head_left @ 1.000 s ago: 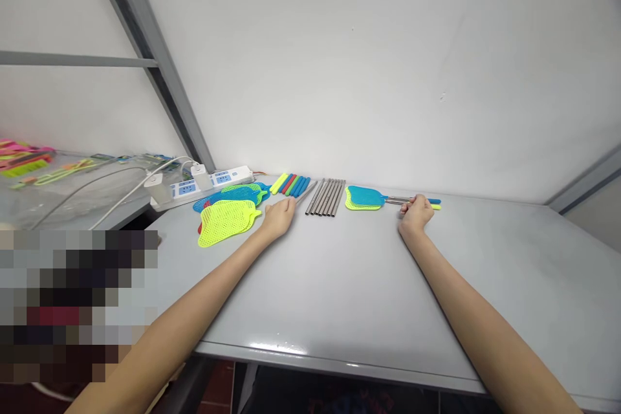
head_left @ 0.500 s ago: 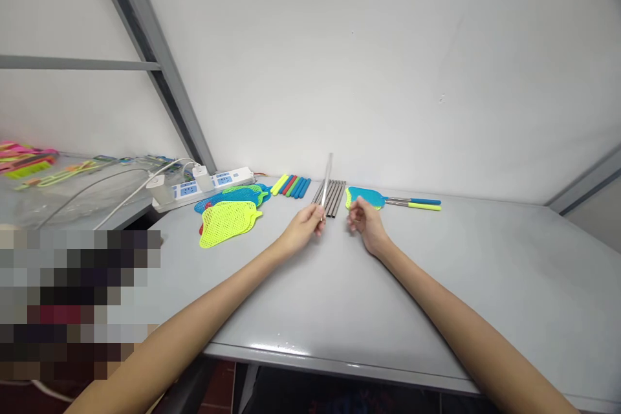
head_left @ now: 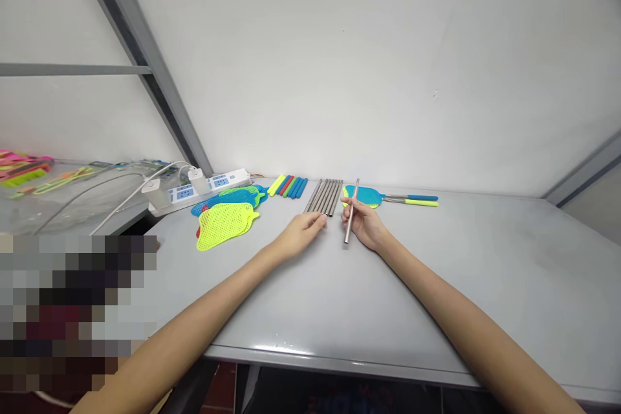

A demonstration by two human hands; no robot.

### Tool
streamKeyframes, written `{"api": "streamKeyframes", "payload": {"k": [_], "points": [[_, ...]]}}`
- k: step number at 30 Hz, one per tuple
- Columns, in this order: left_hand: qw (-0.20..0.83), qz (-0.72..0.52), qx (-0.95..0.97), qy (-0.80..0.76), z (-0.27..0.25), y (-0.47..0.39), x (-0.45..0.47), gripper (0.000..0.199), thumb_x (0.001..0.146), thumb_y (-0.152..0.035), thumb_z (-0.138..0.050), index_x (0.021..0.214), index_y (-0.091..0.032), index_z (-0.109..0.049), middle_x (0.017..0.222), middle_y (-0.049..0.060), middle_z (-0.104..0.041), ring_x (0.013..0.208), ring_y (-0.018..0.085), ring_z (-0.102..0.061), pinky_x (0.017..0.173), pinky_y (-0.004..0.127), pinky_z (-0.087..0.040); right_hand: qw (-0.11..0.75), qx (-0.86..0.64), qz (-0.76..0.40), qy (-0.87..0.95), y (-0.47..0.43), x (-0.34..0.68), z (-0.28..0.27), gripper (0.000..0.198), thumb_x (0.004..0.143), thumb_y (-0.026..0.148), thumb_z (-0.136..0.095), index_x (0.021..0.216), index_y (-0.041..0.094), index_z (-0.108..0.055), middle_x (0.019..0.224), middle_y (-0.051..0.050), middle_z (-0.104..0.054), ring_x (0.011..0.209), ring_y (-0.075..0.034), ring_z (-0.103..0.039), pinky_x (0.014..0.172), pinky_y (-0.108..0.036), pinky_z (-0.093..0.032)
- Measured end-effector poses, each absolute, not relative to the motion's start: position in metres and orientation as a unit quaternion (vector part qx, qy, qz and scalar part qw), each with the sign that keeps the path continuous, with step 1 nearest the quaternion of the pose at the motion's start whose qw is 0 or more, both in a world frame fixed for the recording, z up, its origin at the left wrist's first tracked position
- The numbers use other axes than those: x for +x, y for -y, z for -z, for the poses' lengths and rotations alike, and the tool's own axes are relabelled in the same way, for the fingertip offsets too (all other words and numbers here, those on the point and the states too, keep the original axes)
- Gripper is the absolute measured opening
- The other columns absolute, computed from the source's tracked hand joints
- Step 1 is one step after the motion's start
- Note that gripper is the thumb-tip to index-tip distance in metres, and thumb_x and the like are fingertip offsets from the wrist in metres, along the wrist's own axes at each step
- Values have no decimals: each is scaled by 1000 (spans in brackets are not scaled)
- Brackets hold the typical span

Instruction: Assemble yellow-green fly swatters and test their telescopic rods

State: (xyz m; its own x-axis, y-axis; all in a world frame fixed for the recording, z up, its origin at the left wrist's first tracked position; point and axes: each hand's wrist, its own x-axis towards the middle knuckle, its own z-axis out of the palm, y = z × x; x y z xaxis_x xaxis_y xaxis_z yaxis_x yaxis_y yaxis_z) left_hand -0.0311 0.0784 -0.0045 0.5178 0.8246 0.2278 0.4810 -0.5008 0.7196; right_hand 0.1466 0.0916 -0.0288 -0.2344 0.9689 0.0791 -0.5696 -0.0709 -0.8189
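Note:
My right hand (head_left: pixel 367 223) is closed around a metal tube (head_left: pixel 350 217), which it holds tilted above the grey table (head_left: pixel 310 297). My left hand (head_left: pixel 301 233) holds nothing, its thumb and fingers a little apart. It hovers at the near ends of a row of several metal tubes (head_left: pixel 327 197) lying side by side. Behind my right hand lie fly swatters with a blue head (head_left: pixel 367 196) on top; one has a blue handle (head_left: pixel 423 198), another a yellow handle (head_left: pixel 421 203). My right hand covers part of the heads.
Several coloured handle grips (head_left: pixel 288 186) lie in a row by the wall. Left of them are loose yellow swatter heads (head_left: pixel 226 225) and blue swatter heads (head_left: pixel 242 195), with a little red showing. A white power strip (head_left: pixel 231 178) with plugged-in chargers stands behind. A blurred-out person is at the left.
The metal tube has passed from my left hand to my right hand, which now grips it. My left hand has let go and stays near the row of tubes.

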Motion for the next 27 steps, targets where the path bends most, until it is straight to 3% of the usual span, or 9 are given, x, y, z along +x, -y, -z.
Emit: {"api": "streamKeyframes", "payload": {"k": [3, 8, 13, 18, 22, 27], "points": [[139, -251, 854, -434, -8, -95, -60, 31, 80, -38, -31, 81, -17, -54, 81, 4, -54, 77, 16, -49, 71, 27, -37, 567, -273, -690, 358, -94, 146, 29, 22, 74, 32, -49, 88, 16, -57, 49, 6, -41, 44, -7, -43, 43, -18, -37], [28, -145, 801, -581, -22, -119, -121, 27, 77, -34, -34, 88, -18, -52, 89, 6, -53, 86, 20, -48, 76, 29, -36, 559, -285, -701, 338, -97, 147, 30, 25, 74, 35, -49, 86, 14, -57, 45, 8, -34, 35, -4, -32, 34, -16, -31], [34, -24, 728, -684, -22, -125, -148, 22, 65, -20, -44, 84, -19, -56, 87, 8, -54, 81, 25, -51, 66, 31, -38, 543, -294, -714, 329, -97, 148, 28, 33, 77, 41, -41, 90, 14, -56, 43, 8, -35, 29, -3, -22, 25, -14, -20], [20, -32, 736, -676, -14, -127, -148, 24, 58, -14, -46, 79, -22, -56, 84, 6, -53, 80, 24, -51, 63, 30, -38, 543, -304, -698, 355, -94, 148, 25, 30, 78, 32, -40, 104, 20, -49, 51, 5, -49, 28, -2, -24, 24, -13, -19], [6, -53, 742, -669, -10, -130, -150, 20, 56, -14, -46, 74, -20, -54, 83, 6, -54, 79, 24, -51, 62, 29, -38, 560, -313, -674, 367, -94, 148, 26, 40, 77, 27, -44, 115, 31, -37, 61, 4, -56, 28, -3, -31, 25, -13, -25], [0, -68, 735, -675, -13, -131, -148, 12, 56, -20, -48, 66, -19, -55, 76, 4, -56, 72, 23, -52, 56, 27, -36, 571, -318, -664, 364, -94, 148, 28, 41, 76, 23, -45, 116, 30, -39, 66, 3, -59, 31, -4, -39, 28, -16, -36]]}}
